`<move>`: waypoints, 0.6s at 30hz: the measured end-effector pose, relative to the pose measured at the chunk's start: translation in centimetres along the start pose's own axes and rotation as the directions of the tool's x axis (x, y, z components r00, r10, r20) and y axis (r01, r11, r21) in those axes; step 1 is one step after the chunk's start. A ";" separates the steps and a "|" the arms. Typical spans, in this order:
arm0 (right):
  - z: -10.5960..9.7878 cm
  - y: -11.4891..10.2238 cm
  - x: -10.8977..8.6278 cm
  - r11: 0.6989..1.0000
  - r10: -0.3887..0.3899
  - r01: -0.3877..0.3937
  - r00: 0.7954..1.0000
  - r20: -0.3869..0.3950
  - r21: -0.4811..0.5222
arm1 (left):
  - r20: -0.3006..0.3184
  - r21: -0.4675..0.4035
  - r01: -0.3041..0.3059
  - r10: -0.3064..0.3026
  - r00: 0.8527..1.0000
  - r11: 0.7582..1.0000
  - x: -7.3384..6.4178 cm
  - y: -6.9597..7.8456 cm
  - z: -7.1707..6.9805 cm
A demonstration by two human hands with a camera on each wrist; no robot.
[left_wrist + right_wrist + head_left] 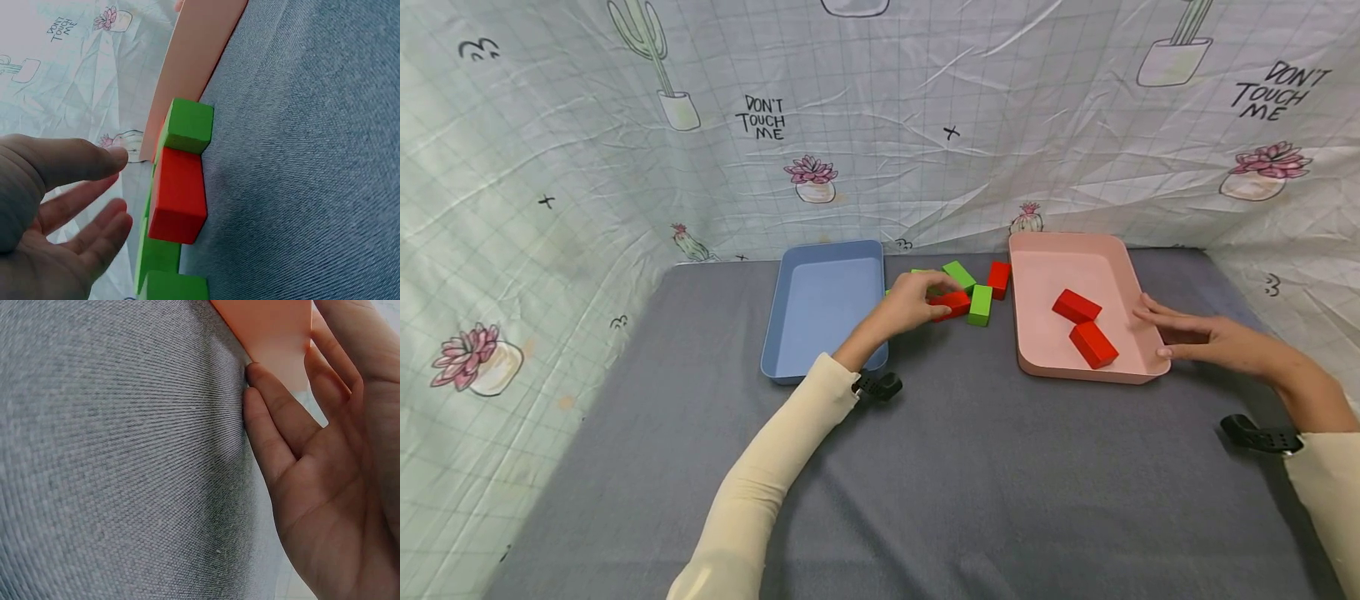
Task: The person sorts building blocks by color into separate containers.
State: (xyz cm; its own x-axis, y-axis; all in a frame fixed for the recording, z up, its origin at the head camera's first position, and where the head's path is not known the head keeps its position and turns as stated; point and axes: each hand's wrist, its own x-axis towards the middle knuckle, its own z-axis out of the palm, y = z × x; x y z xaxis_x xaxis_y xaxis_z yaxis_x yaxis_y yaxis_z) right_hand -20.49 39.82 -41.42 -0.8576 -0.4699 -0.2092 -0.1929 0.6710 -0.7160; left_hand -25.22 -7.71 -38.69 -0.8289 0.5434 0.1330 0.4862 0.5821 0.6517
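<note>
My left hand (906, 304) hovers over a red block (951, 303) on the cloth. In the left wrist view its thumb and fingers are spread, with a gap between them and the red block (180, 195). Green blocks (980, 305) surround that block, and another red block (998, 280) lies close to the pink tray. At the right, my right hand (1232, 342) rests its fingertips against the side of the pink tray (1037, 275), fingers mostly straight. Inside this tray lie two red blocks (1093, 344).
A blue tray (823, 308) stands left of the blocks, beside my left forearm. Grey cloth (1000, 483) covers the table. A printed fabric sheet (880, 167) rises behind the trays and at both sides.
</note>
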 end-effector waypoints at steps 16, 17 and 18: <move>0.1 0.2 0.1 1.000 -0.021 0.021 1.000 -0.011 -0.008 | -0.033 0.003 0.154 -0.154 0.988 0.988 -0.1 -0.4 0.6; 0.1 0.1 0.0 0.999 -0.026 0.026 1.000 -0.013 -0.019 | -0.031 0.006 0.161 -0.160 0.987 0.987 -0.1 -0.4 0.6; 0.1 0.1 0.0 0.999 -0.030 0.029 0.999 -0.016 -0.029 | -0.029 0.008 0.167 -0.167 0.986 0.986 0.0 -0.4 0.7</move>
State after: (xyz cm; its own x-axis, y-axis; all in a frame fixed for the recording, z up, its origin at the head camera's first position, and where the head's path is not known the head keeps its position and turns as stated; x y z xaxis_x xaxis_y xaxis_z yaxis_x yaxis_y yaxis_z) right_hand -20.47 39.82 -41.60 -0.8589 -0.4805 -0.1771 -0.2318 0.6733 -0.7021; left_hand -25.22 -7.51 -39.45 -0.9059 0.4211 0.0441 0.3433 0.6696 0.6586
